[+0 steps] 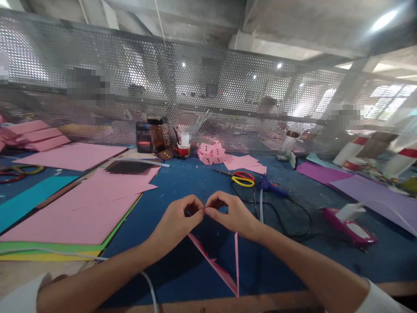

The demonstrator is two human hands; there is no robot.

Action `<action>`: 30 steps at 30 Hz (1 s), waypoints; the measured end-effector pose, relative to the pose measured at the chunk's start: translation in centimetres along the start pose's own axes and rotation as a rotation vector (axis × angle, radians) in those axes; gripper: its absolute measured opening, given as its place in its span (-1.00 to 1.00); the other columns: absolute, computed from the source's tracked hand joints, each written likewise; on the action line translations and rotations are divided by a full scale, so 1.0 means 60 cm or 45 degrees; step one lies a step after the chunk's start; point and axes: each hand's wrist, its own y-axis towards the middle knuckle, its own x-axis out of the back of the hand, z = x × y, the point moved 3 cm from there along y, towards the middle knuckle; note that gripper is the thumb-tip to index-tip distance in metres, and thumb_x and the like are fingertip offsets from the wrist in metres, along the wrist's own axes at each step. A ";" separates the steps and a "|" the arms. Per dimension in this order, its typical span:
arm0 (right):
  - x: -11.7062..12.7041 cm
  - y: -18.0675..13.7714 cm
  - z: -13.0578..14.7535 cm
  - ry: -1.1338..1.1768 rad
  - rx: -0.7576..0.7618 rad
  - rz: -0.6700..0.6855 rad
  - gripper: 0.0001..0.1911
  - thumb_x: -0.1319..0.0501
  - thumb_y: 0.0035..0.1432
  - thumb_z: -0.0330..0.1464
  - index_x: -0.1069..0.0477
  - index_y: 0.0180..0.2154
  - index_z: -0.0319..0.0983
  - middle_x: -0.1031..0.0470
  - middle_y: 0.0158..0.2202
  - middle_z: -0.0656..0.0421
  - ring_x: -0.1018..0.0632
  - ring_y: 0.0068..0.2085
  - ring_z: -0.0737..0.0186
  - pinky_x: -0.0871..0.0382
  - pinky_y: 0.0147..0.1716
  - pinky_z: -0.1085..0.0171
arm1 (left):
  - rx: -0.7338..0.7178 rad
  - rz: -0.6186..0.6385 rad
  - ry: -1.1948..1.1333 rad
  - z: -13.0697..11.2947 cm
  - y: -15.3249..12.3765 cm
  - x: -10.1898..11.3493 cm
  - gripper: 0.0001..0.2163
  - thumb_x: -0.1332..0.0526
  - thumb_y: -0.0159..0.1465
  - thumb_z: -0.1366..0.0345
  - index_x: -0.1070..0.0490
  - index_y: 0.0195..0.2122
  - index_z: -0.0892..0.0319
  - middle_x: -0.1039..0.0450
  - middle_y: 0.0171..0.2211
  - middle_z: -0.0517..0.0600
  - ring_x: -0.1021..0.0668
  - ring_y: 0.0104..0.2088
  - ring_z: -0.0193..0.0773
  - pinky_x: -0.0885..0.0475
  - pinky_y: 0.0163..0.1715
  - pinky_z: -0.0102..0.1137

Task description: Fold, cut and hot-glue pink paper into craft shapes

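Note:
Over the middle of the blue table, my left hand (182, 215) and my right hand (233, 213) meet at the fingertips. Both are closed in a pinch, thumb against fingers. What lies between the fingertips is too small to make out. Just below them is a folded pink paper strip (215, 266), bent into a V with its point toward me and a jagged notch on its left arm. The upper ends of the strip pass out of sight behind my hands, so I cannot tell whether they touch it.
Pink sheets (78, 208) are stacked at left. Scissors (243, 178) and a blue glue gun (272, 187) with a looping cord lie beyond my right hand. Pink paper pieces with black dots (211, 153) stand behind. A magenta power strip (350, 226) lies right. A perforated metal screen (208, 87) backs the table.

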 end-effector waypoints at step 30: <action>-0.006 -0.010 0.012 -0.650 0.564 -0.120 -0.85 -0.22 0.13 -0.54 -0.40 -0.28 -0.18 -0.53 -0.33 0.20 -0.51 -0.29 0.24 -0.33 -0.21 0.25 | 0.017 0.067 0.004 0.000 0.000 -0.001 -0.95 -0.19 0.14 0.38 -0.43 -0.43 0.17 -0.39 -0.51 -0.16 -0.40 -0.45 -0.34 -0.26 -0.43 -0.45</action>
